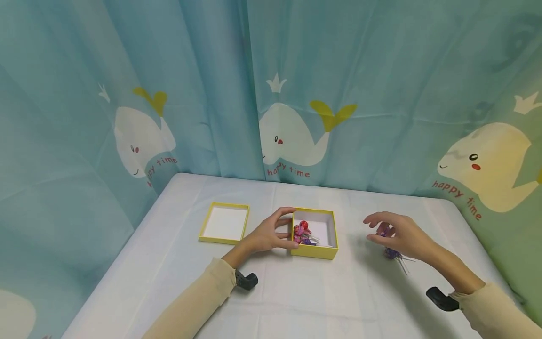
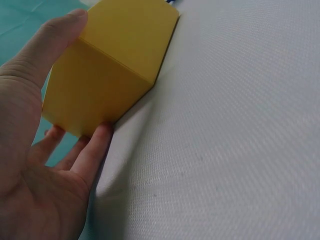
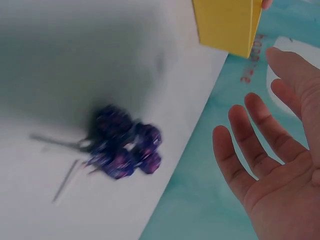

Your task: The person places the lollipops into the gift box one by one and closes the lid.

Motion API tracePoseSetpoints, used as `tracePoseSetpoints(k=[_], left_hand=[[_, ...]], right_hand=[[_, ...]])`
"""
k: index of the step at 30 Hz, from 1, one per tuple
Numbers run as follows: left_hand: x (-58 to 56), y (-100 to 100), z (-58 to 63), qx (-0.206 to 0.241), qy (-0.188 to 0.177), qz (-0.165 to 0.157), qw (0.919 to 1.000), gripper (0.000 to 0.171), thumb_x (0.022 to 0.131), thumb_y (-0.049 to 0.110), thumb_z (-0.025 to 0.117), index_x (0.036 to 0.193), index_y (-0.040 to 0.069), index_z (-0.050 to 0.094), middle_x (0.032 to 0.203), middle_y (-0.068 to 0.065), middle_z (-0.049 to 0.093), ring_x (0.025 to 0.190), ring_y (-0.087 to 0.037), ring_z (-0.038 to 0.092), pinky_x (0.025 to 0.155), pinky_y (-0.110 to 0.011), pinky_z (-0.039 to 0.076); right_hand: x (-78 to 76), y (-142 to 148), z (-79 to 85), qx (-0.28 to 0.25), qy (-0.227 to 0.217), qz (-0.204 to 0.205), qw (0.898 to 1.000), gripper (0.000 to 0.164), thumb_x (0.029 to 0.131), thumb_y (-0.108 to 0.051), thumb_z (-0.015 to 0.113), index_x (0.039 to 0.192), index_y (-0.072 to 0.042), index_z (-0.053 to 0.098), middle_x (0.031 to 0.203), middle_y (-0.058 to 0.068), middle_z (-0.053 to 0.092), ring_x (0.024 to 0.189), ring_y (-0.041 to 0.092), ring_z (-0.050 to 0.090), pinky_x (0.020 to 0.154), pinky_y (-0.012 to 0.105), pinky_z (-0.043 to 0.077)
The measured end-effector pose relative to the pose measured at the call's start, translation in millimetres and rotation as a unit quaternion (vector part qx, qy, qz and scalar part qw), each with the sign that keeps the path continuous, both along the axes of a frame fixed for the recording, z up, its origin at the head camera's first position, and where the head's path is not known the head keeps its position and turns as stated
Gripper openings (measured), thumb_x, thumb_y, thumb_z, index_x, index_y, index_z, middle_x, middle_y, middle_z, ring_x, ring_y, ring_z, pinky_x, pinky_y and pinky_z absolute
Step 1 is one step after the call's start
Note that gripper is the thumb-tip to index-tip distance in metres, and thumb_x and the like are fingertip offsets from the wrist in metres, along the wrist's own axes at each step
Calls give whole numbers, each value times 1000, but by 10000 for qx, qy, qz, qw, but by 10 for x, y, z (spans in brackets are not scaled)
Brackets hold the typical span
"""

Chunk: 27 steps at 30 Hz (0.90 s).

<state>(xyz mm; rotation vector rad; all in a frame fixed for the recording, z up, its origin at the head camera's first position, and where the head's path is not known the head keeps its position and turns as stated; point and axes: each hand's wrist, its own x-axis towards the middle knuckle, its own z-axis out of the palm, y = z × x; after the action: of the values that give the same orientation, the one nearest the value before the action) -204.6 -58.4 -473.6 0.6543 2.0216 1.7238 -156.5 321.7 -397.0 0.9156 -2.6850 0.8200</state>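
A yellow box (image 1: 315, 252) with a white inside sits open-topped on the table. Several wrapped lollipops in red, pink and purple (image 1: 301, 231) lie in its left part, with white sticks pointing right. My left hand (image 1: 271, 233) grips the box's left end, thumb at the near corner and fingers toward the far one; in the left wrist view the thumb presses the yellow wall. To the right, my right hand (image 1: 402, 233) hovers with fingers loosely bent and nothing held. Beneath it lies a cluster of purple lollipops (image 3: 120, 150), partly hidden by the hand in the head view.
A shallow yellow-rimmed lid (image 1: 224, 222) with a white inside lies left of the box. The table has a white cloth (image 1: 309, 301). Behind it hangs a blue-green curtain (image 1: 220, 94) printed with whales.
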Motion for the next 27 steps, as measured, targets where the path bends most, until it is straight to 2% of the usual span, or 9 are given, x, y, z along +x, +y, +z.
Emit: tracePoseSetpoints(k=[6,11,16,20,27], left_hand=[[-2,-1,-3,10,-31,10,10000,93,80,10,90,155,25,37,163,-1,31,149,-27,37,104,-32,54],[-4,2,-7,-5,-69,34,10000,93,80,10,90,155,25,37,163,0,31,149,-26,37,104,-32,54],[-4,3,-8,4,-64,17,10000,93,80,9,90,156,24,36,164,-1,30,149,-27,37,104,-32,54],[-12,3,-16,10,-18,-13,10000,93,81,9,89,156,22,35,164,-4,29,149,-29,36,104,-33,54],[-15,5,-27,5,-56,13,10000,93,80,9,89,156,25,37,164,-1,30,149,-27,37,105,-33,53]], right_hand=[[71,205,-65,-93,125,-147,9998,35,81,-2,85,109,-18,71,93,1,72,77,3,64,59,29,60],[125,342,-128,-86,77,-376,9992,33,81,-4,86,109,-14,72,100,3,73,79,4,65,59,27,59],[178,458,-197,-37,-22,-677,9977,34,81,-6,86,113,-9,72,99,4,74,79,1,64,61,27,60],[215,550,-255,-62,-219,-874,9959,37,83,-5,84,117,-6,69,100,10,73,78,-1,63,59,26,58],[226,700,-367,107,-972,-1118,9889,43,87,-11,82,126,-6,64,108,16,69,80,-1,60,58,24,53]])
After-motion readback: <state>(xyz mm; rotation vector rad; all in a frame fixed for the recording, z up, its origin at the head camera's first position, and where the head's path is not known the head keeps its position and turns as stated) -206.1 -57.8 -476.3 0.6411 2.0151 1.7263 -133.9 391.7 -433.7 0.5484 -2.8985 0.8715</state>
